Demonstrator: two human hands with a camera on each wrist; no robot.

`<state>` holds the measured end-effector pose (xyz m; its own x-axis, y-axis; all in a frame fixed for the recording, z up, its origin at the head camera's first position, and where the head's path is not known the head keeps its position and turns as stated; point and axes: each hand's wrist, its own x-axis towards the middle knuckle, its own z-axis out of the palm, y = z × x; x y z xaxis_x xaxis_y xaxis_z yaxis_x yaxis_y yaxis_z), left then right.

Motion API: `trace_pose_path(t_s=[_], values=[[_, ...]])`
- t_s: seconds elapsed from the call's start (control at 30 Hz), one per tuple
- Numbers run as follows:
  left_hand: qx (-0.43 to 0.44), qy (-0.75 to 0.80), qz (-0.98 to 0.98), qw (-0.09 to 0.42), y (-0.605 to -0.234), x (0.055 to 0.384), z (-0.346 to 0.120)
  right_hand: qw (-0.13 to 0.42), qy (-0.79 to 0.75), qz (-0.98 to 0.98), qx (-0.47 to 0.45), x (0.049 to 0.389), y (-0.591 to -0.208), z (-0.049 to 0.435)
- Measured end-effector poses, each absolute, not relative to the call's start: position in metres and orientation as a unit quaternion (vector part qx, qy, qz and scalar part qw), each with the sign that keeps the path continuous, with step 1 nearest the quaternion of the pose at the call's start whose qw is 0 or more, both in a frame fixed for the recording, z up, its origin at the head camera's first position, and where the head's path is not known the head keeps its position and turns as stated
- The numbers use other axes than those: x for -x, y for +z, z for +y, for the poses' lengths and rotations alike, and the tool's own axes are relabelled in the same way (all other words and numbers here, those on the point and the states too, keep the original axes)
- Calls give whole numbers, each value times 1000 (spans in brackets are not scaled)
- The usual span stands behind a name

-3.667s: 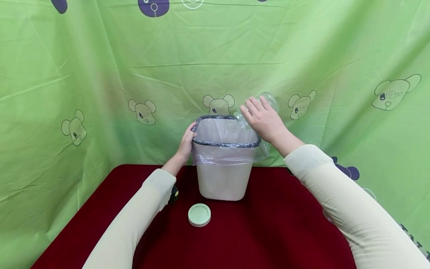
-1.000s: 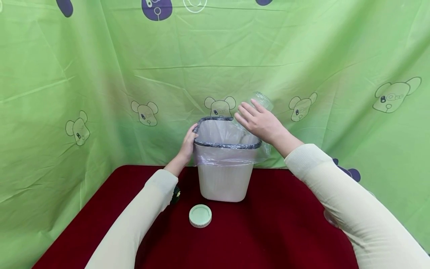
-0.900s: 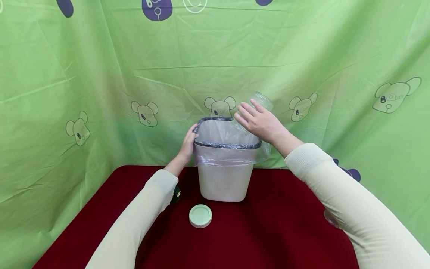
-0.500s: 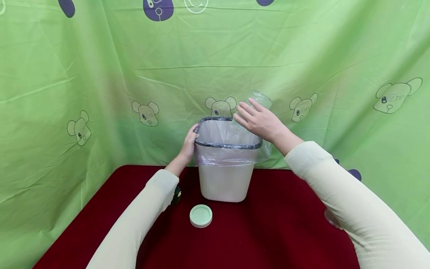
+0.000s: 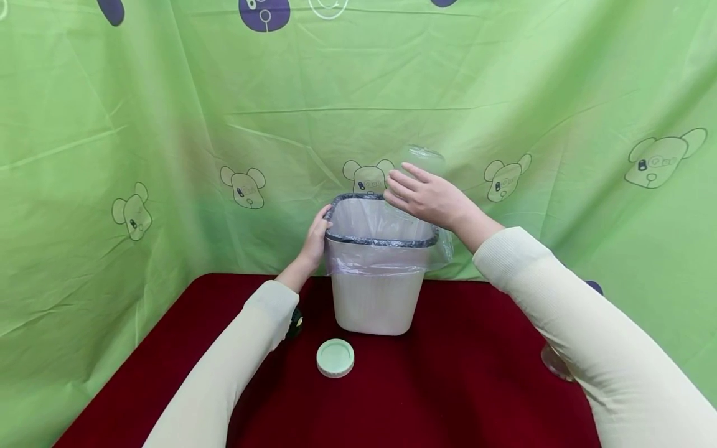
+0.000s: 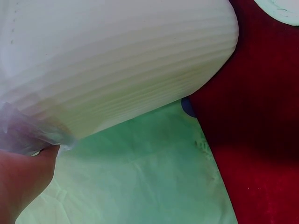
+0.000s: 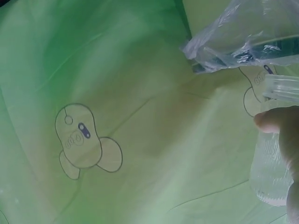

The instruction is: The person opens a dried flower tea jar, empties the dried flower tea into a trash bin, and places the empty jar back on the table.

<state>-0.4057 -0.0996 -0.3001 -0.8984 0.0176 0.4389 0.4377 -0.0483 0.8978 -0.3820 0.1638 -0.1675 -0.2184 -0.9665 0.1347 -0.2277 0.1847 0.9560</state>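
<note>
My right hand grips a clear jar above the right part of a lined trash bin. The jar is turned bottom up, its mouth end low over the bin opening. In the right wrist view, the thumb lies along the jar just below its threaded neck. My left hand holds the bin's left rim, fingers over the dark edge; in the left wrist view part of this hand shows against the plastic bin liner. A pale green lid lies on the table before the bin.
A dark red cloth covers the table. A clear round object sits at the right, partly hidden by the sleeve. Behind everything hangs a green patterned curtain. A small dark object shows beside the left cuff.
The right hand has shifted slightly left, and the jar has gone from a slant to a steeper, nearly upside-down stance. The left hand and bin stay in place.
</note>
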Motion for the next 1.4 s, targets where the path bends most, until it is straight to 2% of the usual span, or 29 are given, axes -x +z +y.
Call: trace_pose_path(t_s=[0.33, 0.8, 1.1, 1.4], values=[[171, -698, -679, 149, -297, 406, -100, 418, -514, -602, -445, 381, -165, 158], [168, -698, -680, 149, -298, 406, -102, 422, -543, -550, -474, 385, -170, 154], [168, -699, -679, 149, -299, 407, -101, 385, -557, -542, -498, 385, -169, 158], [161, -698, -682, 148, -302, 406, -99, 379, -553, -552, -496, 384, -176, 161]])
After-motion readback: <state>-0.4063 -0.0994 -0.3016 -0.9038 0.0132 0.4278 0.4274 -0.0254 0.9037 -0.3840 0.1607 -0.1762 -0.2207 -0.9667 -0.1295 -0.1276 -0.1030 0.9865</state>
